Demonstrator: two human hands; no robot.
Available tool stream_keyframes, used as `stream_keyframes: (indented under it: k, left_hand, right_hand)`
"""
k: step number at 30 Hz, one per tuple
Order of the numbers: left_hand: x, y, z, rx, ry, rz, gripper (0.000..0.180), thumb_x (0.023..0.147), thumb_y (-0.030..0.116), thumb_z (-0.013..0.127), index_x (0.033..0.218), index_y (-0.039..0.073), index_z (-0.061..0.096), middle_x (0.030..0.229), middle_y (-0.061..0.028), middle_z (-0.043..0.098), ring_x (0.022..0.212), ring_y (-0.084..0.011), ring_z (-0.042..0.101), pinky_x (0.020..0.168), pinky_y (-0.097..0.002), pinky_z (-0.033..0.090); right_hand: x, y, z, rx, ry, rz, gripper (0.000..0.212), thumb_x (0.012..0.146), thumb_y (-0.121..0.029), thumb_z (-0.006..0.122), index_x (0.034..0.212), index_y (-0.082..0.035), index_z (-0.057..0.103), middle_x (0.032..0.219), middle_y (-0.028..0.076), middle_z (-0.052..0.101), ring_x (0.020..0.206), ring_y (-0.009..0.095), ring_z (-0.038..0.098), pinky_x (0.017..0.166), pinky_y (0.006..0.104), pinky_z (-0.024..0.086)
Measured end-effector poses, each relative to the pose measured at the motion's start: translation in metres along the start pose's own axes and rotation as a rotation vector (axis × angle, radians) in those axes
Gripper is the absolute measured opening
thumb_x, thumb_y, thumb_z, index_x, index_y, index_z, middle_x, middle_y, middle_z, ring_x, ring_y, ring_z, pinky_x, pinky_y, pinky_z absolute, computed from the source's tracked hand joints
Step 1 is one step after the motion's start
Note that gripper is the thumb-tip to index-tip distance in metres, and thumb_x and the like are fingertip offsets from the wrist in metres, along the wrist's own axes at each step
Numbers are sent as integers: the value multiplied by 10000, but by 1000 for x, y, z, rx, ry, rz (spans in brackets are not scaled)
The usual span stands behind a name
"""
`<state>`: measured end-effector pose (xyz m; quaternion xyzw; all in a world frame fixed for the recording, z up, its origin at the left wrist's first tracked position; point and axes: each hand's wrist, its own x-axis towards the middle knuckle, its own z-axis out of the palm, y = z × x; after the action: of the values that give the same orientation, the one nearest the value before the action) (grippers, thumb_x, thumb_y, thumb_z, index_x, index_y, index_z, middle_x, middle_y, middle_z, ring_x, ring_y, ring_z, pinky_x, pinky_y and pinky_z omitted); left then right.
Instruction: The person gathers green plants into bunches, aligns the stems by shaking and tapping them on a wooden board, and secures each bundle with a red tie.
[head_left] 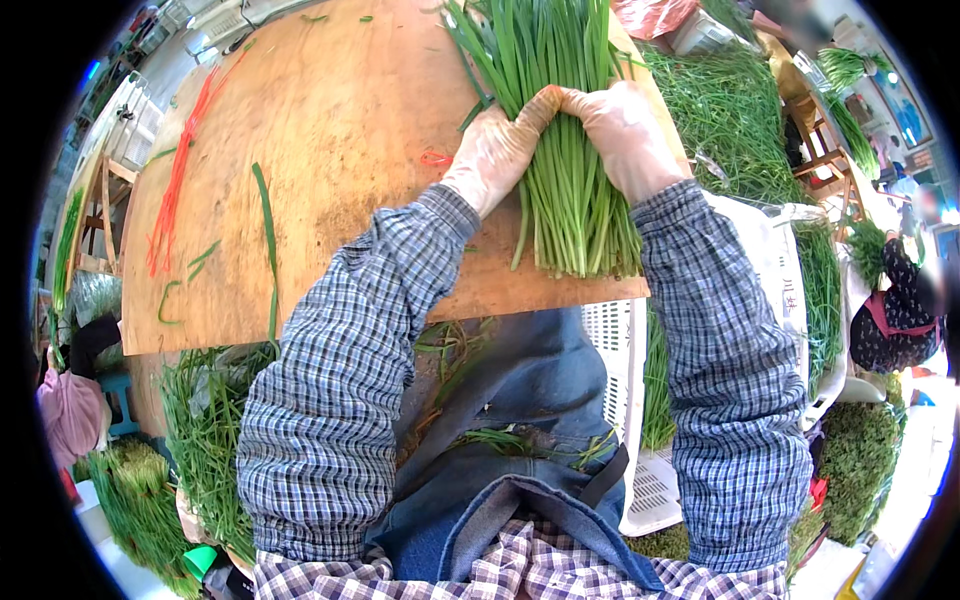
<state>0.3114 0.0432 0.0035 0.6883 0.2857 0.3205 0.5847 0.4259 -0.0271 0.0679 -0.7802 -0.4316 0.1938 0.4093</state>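
A thick bundle of green Chinese chives [570, 180] lies on the wooden tabletop [330, 120], its pale cut ends toward me near the front edge and its leaves running to the far side. My left hand [497, 150] wraps round the bundle from the left. From the right, my right hand [628, 135] grips it too, and the thumbs meet on top of the stalks. The fingers under the bundle are hidden. Beside my left wrist lies a small red tie [436, 159]. Long red ties [183, 165] are strewn at the table's left.
Loose chive leaves [266, 230] lie on the tabletop. Heaped greens [720, 115] are right of the table, above a white crate [765, 250]. More greens [205, 430] sit at lower left. Co-workers are at the far left [75, 415] and far right [890, 320].
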Motion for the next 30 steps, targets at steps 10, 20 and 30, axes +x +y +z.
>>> stream_keyframes:
  k: [10, 20, 30]
  left_hand:
    - [-1, 17, -6, 542, 1, -162, 853, 832, 677, 340, 982, -139, 542, 935, -297, 585, 925, -373, 574, 789, -388, 465]
    - [-17, 18, -12, 725, 88, 125, 349, 886, 242, 451, 883, -73, 603, 729, -193, 630, 707, -329, 619, 653, -425, 485]
    - [-32, 16, -80, 581, 2, 213, 323, 873, 278, 537, 997, -7, 627, 986, -163, 631, 882, -273, 598, 785, -333, 462]
  right_hand:
    - [-2, 18, 13, -420, 447, -340, 713, 712, -264, 726, 1225, 99, 389, 1140, 261, 512, 1051, 336, 526, 901, 362, 432]
    - [4, 39, 15, -491, 254, -349, 530, 792, -297, 621, 1150, 80, 516, 1097, 219, 563, 1045, 327, 532, 917, 349, 414]
    - [9, 38, 24, -651, 220, -335, 532, 833, -358, 557, 1181, 42, 508, 1166, 203, 535, 1104, 323, 495, 935, 373, 401]
